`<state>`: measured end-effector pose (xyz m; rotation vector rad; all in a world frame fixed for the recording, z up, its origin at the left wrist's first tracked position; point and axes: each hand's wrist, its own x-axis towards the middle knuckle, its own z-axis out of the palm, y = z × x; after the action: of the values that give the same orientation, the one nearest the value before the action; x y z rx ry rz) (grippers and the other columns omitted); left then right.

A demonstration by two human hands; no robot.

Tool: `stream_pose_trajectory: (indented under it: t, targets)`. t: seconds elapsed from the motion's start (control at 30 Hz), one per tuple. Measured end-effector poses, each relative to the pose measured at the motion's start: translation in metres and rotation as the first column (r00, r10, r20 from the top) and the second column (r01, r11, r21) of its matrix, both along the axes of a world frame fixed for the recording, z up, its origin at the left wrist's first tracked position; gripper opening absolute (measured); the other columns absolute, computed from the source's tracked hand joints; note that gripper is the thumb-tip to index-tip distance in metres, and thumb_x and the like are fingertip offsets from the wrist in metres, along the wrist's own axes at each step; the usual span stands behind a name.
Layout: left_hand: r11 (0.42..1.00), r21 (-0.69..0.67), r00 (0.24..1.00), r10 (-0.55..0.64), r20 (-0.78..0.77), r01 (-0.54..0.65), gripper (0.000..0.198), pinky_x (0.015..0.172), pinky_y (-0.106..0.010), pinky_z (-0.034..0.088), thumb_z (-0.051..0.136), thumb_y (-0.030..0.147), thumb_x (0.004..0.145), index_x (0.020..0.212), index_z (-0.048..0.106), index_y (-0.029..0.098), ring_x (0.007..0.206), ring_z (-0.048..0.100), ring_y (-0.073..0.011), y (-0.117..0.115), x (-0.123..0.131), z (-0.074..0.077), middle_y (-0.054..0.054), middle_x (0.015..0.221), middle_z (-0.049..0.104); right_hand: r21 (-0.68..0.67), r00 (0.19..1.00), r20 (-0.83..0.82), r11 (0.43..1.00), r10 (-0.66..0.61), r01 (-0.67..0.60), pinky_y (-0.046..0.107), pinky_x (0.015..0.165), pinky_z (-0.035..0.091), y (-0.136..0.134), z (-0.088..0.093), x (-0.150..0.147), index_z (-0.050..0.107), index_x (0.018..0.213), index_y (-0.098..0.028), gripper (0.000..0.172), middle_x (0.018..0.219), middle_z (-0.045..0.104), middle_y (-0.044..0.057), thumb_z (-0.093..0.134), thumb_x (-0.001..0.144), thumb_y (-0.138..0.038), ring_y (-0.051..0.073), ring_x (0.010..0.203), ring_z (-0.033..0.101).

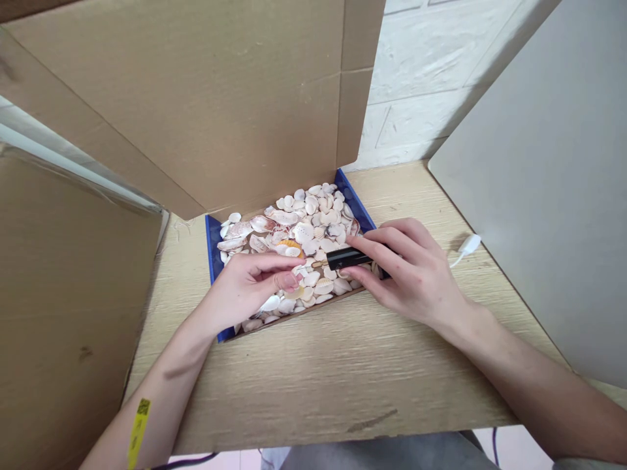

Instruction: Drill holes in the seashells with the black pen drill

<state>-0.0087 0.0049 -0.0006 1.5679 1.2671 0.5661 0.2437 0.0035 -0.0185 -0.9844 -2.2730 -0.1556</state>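
Note:
My right hand [411, 271] is closed round a black, pen-like mini drill [347, 258] with a brass-coloured tip. The tip points left, right at the fingertips of my left hand [259, 284]. Thumb and fingers of that left hand pinch a small white shell [302, 268], mostly hidden by the fingers and tool tip. Both hands are over a shallow box with blue ends [355, 201], spread with white and pinkish shells [313, 205]. A single orange shell [290, 245] lies among them.
A tall cardboard panel [235, 98] stands behind the box, another cardboard panel [68, 281] at the left. A pale grey board [548, 196] leans at the right. A white cable plug [470, 245] lies on the wooden table [313, 378], before a white brick wall [416, 78].

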Motion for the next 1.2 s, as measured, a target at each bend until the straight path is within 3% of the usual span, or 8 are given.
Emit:
stream_pose_trajectory:
  t: [0.27, 0.47, 0.7, 0.9, 1.2]
  targets:
    - [0.998, -0.055, 0.999, -0.010, 0.045, 0.012, 0.022, 0.062, -0.024, 0.054, 0.067, 0.031, 0.077, 0.094, 0.073, 0.018, 0.064, 0.067, -0.0146, -0.0007, 0.0028, 0.0017, -0.003, 0.073, 0.073, -0.052, 0.998, 0.058, 0.999, 0.013, -0.010, 0.032, 0.069, 0.047, -0.0013, 0.0005, -0.0012, 0.055, 0.111, -0.016, 0.033, 0.100, 0.064, 0.009, 0.059, 0.084, -0.034, 0.018, 0.081, 0.057]
    - [1.000, -0.026, 1.000, -0.007, 0.009, 0.007, 0.021, 0.062, -0.023, 0.053, 0.067, 0.031, 0.078, 0.093, 0.073, 0.017, 0.066, 0.067, -0.0141, -0.0006, 0.0011, 0.0011, -0.003, 0.077, 0.073, -0.104, 0.995, 0.090, 0.994, 0.052, -0.042, 0.031, 0.069, 0.047, -0.0009, 0.0021, 0.0004, 0.055, 0.110, -0.016, 0.035, 0.098, 0.064, 0.007, 0.058, 0.084, -0.039, 0.018, 0.082, 0.056]
    - [1.000, -0.020, 1.000, -0.003, -0.012, 0.002, 0.024, 0.061, -0.023, 0.053, 0.066, 0.033, 0.078, 0.094, 0.073, 0.016, 0.064, 0.066, -0.0148, 0.0001, 0.0029, 0.0041, -0.004, 0.073, 0.072, -0.049, 0.995, 0.090, 0.998, 0.051, -0.047, 0.033, 0.072, 0.047, -0.0003, 0.0042, 0.0016, 0.052, 0.109, -0.017, 0.026, 0.097, 0.064, 0.007, 0.057, 0.085, -0.023, 0.019, 0.084, 0.056]
    - [0.997, -0.043, 0.998, -0.061, 0.024, 0.062, 0.019, 0.060, -0.023, 0.053, 0.067, 0.030, 0.077, 0.091, 0.074, 0.019, 0.062, 0.065, -0.0135, -0.0004, 0.0032, 0.0043, -0.003, 0.073, 0.073, 0.016, 0.999, 0.049, 1.000, 0.009, -0.010, 0.037, 0.079, 0.047, -0.0009, 0.0052, -0.0014, 0.053, 0.110, -0.018, 0.028, 0.102, 0.065, 0.009, 0.058, 0.084, -0.028, 0.023, 0.095, 0.055]
    - [1.000, -0.023, 0.999, -0.009, 0.036, 0.010, 0.020, 0.063, -0.022, 0.053, 0.068, 0.030, 0.077, 0.093, 0.074, 0.020, 0.065, 0.067, -0.0132, -0.0024, 0.0022, 0.0044, -0.002, 0.075, 0.073, -0.130, 0.992, 0.123, 0.991, -0.027, 0.043, 0.032, 0.064, 0.046, -0.0016, 0.0028, -0.0018, 0.058, 0.107, -0.012, 0.034, 0.087, 0.064, 0.007, 0.053, 0.087, -0.040, 0.018, 0.074, 0.054]
